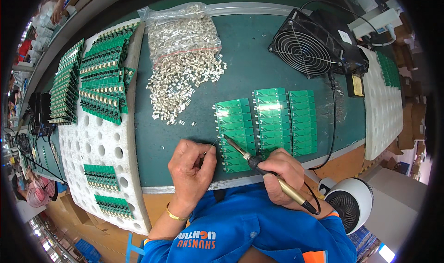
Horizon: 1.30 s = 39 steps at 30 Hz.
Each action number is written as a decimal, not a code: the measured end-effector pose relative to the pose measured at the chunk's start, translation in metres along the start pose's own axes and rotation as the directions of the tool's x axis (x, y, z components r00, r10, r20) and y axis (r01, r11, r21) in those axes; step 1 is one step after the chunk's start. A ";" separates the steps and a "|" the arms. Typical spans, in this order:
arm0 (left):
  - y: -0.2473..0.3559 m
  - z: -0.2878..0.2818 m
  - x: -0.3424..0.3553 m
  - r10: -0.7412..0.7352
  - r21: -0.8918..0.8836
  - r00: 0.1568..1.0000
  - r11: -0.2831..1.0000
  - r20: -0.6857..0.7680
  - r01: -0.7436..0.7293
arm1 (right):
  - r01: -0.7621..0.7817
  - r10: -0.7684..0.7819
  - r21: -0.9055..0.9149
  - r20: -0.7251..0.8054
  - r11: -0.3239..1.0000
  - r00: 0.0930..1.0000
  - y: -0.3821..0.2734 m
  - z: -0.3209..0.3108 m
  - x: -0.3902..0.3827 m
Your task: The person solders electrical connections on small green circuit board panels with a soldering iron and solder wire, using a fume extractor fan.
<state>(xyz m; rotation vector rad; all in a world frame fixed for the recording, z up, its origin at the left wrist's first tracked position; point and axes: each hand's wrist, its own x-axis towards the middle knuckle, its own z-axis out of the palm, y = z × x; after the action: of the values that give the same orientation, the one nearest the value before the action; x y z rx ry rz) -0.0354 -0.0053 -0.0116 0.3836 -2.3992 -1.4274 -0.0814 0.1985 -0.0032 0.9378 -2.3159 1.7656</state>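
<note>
My left hand [192,170] pinches a thin solder wire [211,148] beside the left panel of green circuit boards [234,117]. My right hand [282,175] grips a soldering iron [253,161], its tip over the pins along that panel's left edge. Two more green panels, a middle one [270,117] and a right one [303,119], lie alongside on the dark green mat [175,131]. Behind my left hand, small white connectors [171,87] spill from a clear plastic bag [180,27].
Perforated foam [101,138] with stacked boards [105,59] lies left; another foam sheet [381,115] is right. A black fan unit [305,45] with cables stands at back right, a white fan [349,203] below the bench's right. Other people's arms [59,9] show at far left.
</note>
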 end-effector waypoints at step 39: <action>-0.003 -0.010 0.000 -0.104 -0.150 0.994 0.984 -0.022 0.099 | 0.067 -0.049 -0.084 0.204 0.994 0.978 0.008 -0.013 0.013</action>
<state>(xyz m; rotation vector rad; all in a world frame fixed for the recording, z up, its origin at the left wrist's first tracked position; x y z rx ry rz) -0.0313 -0.0142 -0.0094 0.4922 -2.2607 -1.6207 -0.1000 0.2061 -0.0005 1.2068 -2.4353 1.5952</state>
